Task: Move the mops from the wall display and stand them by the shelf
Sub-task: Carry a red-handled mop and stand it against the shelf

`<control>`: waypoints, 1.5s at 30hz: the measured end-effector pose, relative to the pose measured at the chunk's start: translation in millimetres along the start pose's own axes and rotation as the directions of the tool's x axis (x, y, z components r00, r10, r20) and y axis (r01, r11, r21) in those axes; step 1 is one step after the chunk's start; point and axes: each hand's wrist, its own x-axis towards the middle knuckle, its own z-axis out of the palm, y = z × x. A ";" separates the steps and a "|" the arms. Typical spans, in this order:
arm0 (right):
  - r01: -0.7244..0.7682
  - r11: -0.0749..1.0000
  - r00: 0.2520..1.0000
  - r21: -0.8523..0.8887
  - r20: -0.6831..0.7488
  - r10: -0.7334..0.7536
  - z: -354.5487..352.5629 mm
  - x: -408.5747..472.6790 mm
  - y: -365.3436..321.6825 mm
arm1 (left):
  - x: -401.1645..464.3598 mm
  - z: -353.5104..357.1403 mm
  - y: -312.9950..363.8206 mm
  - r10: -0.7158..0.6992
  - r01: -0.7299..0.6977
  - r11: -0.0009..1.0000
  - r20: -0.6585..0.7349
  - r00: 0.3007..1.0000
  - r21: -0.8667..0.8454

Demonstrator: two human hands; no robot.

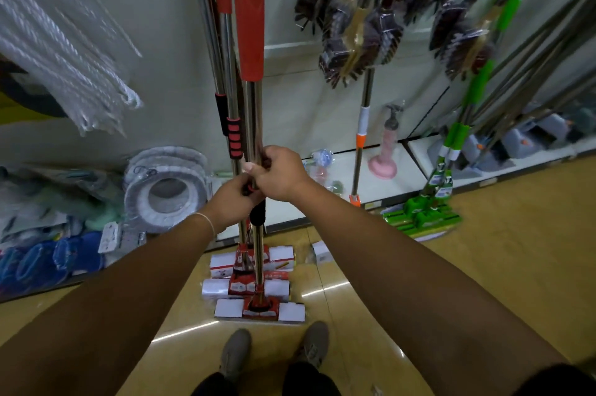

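Item: three red-gripped steel-pole sponge mops (254,124), upright together on the tan floor against the white wall panel (161,50), heads stacked just ahead of my grey shoes (235,353).

My left hand (230,202) is wrapped round the nearest pole at its black foam sleeve. My right hand (277,171) pinches the same pole just above, apparently; the fingers overlap.

Beside, right: green-handled flat mops (422,211).

No text can be read: the printing on the red-and-white mop head wrappers (259,307) and green mop labels (441,184) is blurred
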 end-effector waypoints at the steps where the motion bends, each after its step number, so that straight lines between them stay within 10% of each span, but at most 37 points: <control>1: -0.003 1.000 1.000 -0.011 -0.004 0.003 0.1 -8.1 -1.9 | -5.7 -1.6 -1.0 0.004 -0.004 1.000 0.029 1.000 -0.020; 17: 0.046 0.996 0.962 0.082 -0.271 -0.022 -83.4 -171.4 -38.8 | -90.2 -7.0 86.5 0.341 -0.347 0.936 0.374 0.863 -0.053; 45: -0.012 1.000 0.445 0.023 -0.895 0.026 -450.6 -367.3 53.9 | -126.1 253.2 479.5 0.746 -0.540 0.665 0.489 0.452 -0.516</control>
